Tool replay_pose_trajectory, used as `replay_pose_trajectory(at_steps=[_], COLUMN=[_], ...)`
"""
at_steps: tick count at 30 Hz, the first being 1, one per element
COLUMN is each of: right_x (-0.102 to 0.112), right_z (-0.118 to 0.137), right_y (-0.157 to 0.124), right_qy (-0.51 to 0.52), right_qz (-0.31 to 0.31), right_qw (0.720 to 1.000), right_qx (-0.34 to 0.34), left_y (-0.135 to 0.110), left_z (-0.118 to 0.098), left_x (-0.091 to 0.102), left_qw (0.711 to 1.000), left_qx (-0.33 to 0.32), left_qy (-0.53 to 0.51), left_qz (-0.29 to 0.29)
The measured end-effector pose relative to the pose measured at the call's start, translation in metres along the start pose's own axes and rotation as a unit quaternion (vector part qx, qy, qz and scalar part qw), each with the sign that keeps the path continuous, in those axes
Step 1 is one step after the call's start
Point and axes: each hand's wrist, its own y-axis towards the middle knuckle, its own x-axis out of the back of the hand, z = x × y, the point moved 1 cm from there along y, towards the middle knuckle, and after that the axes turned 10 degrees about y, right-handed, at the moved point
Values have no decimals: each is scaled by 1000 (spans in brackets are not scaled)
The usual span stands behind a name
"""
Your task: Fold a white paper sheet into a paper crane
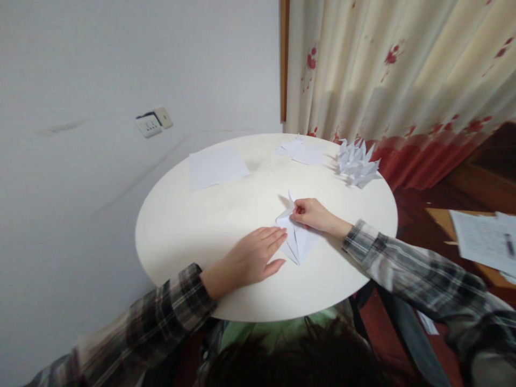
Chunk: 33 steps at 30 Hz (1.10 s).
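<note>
A partly folded piece of white paper (pixel 299 241) lies near the middle of the round white table (pixel 193 226). My left hand (pixel 252 257) rests flat beside it, fingers stretched out, fingertips touching the paper's left edge. My right hand (pixel 310 213) has its fingers closed in a pinch on the upper part of the folded paper, where a pointed flap stands up.
A flat white sheet (pixel 216 166) lies at the table's back left. More paper pieces (pixel 300 151) and a pile of folded paper shapes (pixel 357 163) sit at the back right. A curtain (pixel 403 75) hangs behind. Printed papers (pixel 484 239) lie at the right.
</note>
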Motion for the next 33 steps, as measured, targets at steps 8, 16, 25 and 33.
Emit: replay_pose_trajectory(at_steps=[8, 16, 25, 33], right_x=[0, 2, 1, 0], right_z=[-1, -5, -7, -8], right_y=[1, 8, 10, 11], right_qy=[4, 0, 0, 7], right_qz=[3, 3, 2, 4], right_qw=[1000, 1000, 1000, 1000], right_qx=[4, 7, 4, 3], left_y=[2, 3, 1, -2], left_z=[-7, -20, -25, -27], left_x=[11, 18, 23, 25], left_qw=[1000, 1000, 999, 996], left_qx=[-7, -6, 2, 3], left_qy=[3, -9, -28, -53], left_qz=[30, 26, 45, 71])
